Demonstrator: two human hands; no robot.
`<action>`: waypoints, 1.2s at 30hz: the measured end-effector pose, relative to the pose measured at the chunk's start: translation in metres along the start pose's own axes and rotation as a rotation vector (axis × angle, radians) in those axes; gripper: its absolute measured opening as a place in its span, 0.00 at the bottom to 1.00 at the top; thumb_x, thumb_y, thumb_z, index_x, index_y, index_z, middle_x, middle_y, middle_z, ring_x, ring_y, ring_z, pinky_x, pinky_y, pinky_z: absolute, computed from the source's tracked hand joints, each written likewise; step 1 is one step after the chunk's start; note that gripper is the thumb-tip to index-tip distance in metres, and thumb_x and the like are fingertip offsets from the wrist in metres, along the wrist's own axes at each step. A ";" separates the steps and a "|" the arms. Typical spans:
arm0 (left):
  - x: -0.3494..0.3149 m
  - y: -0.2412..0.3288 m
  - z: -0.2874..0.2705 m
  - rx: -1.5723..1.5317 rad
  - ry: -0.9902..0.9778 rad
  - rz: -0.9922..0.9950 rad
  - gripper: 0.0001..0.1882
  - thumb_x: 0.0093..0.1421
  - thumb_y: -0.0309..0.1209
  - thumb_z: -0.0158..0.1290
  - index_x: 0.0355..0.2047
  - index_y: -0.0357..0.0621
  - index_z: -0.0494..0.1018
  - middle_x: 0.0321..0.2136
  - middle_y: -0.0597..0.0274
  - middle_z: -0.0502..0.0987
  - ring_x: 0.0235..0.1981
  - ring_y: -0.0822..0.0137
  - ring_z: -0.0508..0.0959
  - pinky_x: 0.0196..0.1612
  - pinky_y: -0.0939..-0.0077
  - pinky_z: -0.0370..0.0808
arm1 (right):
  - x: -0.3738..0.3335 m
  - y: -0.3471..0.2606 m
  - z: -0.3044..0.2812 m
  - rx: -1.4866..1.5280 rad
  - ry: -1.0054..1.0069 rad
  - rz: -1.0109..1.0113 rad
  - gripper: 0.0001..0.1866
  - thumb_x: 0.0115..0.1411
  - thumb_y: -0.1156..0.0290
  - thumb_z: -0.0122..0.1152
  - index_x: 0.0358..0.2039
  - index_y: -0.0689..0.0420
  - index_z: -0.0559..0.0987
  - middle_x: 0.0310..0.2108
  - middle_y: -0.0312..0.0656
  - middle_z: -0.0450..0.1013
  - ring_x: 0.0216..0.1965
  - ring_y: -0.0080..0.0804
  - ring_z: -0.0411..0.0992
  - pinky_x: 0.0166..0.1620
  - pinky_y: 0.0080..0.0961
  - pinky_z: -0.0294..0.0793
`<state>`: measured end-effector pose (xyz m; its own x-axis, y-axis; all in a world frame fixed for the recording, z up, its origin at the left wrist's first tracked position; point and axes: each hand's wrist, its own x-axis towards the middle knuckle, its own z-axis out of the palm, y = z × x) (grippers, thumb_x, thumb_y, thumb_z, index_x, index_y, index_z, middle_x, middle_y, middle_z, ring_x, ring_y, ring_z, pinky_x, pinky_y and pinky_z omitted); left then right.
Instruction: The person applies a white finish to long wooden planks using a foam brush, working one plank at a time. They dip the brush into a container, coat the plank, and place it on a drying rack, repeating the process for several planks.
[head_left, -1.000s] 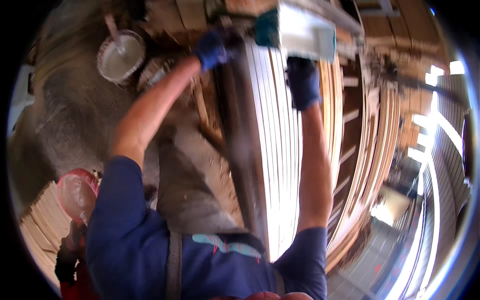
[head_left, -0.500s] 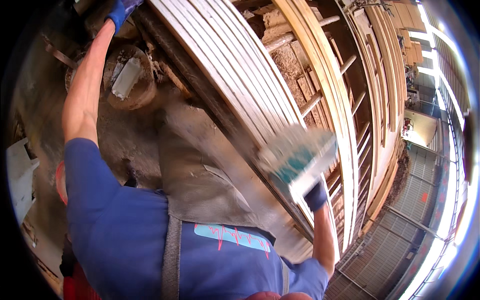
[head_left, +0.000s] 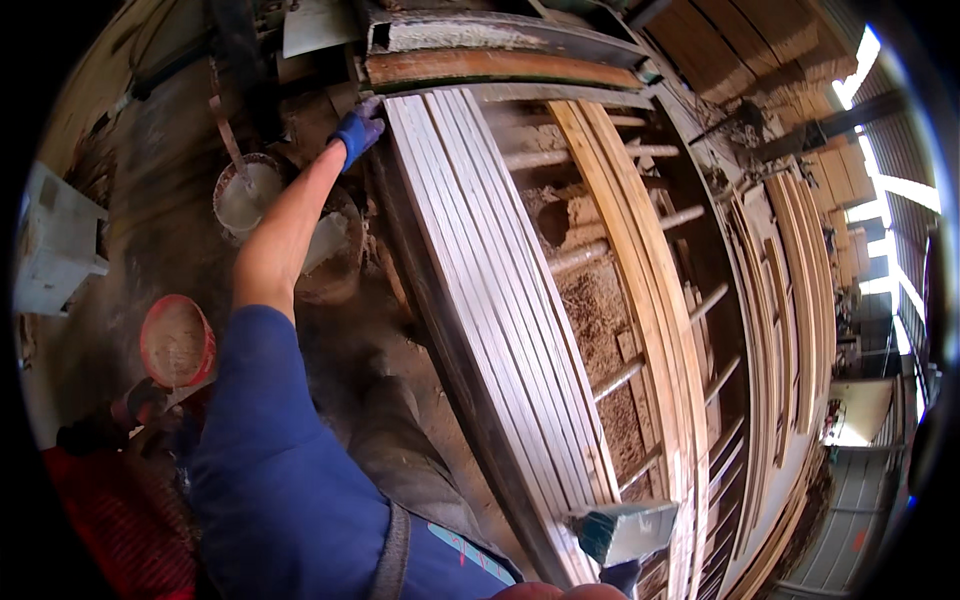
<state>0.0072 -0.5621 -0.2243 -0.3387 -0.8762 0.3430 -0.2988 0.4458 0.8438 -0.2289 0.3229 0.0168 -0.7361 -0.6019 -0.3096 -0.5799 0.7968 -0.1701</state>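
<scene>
Head view: running from the top of the frame to its lower edge, a dark rack (head_left: 432, 315) with round crossbars spreads before me, slanting down to the right. Beyond it, along the right side, lie long stacked boards (head_left: 795, 300). Across the middle of the frame, on the rack, I have a row of white-coated boards (head_left: 500, 280), lying flat, side by side, lengthwise. To their right, past a gap where the crossbars show, runs a narrower band of bare yellowish boards (head_left: 648, 270). Upper left, a pail (head_left: 220, 217) of whitish liquid stands on the floor with a stick in it; left of centre is a smaller red bucket (head_left: 207, 350). Low in the frame, right of centre, a teal box-shaped tool (head_left: 612, 530) sits over the boards' near end. My blue-gloved left hand (head_left: 358, 135) is at their far end, upper left of centre; how far its fingers are closed I cannot tell. My right hand (head_left: 622, 574), mostly cut off below, is closed on the tool, its fingers largely hidden.
</scene>
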 end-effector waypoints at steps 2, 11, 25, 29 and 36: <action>-0.008 0.016 0.006 -0.205 -0.058 0.025 0.29 0.52 0.26 0.47 0.57 0.40 0.64 0.53 0.48 0.71 0.55 0.57 0.71 0.58 0.70 0.66 | 0.046 -0.039 -0.004 0.070 0.024 -0.077 0.16 0.60 0.67 0.54 0.46 0.61 0.75 0.40 0.49 0.76 0.42 0.38 0.75 0.43 0.35 0.74; -0.029 0.039 0.008 -0.056 0.031 -0.077 0.30 0.53 0.32 0.49 0.59 0.55 0.63 0.47 0.45 0.74 0.48 0.50 0.75 0.50 0.64 0.72 | 0.315 -0.289 -0.024 0.412 -0.038 -0.430 0.12 0.58 0.69 0.57 0.40 0.61 0.76 0.33 0.56 0.76 0.37 0.45 0.77 0.37 0.37 0.75; -0.048 0.034 -0.010 0.113 -0.049 0.003 0.32 0.55 0.39 0.50 0.62 0.53 0.59 0.46 0.42 0.74 0.45 0.46 0.76 0.47 0.60 0.74 | 0.466 -0.576 -0.006 0.345 -0.070 -0.851 0.11 0.61 0.63 0.52 0.27 0.55 0.78 0.16 0.43 0.72 0.17 0.32 0.73 0.22 0.28 0.72; -0.046 0.042 -0.026 -0.033 -0.110 0.123 0.26 0.55 0.24 0.50 0.56 0.43 0.65 0.47 0.59 0.74 0.42 0.63 0.75 0.43 0.71 0.74 | 0.376 -0.511 -0.016 0.446 -0.290 -0.617 0.10 0.59 0.62 0.52 0.24 0.52 0.71 0.11 0.33 0.62 0.08 0.22 0.60 0.10 0.21 0.60; -0.117 0.072 -0.043 -0.541 -0.018 -0.190 0.28 0.63 0.38 0.47 0.62 0.45 0.57 0.58 0.53 0.66 0.58 0.62 0.67 0.58 0.66 0.66 | 0.295 -0.307 -0.017 0.132 -0.023 -1.049 0.14 0.60 0.62 0.49 0.33 0.58 0.79 0.27 0.53 0.76 0.30 0.49 0.76 0.36 0.38 0.77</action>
<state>0.0637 -0.4352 -0.1857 -0.3404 -0.9264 0.1611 0.1417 0.1189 0.9827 -0.2747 -0.1001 -0.0063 0.1192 -0.9923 0.0340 -0.8781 -0.1214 -0.4628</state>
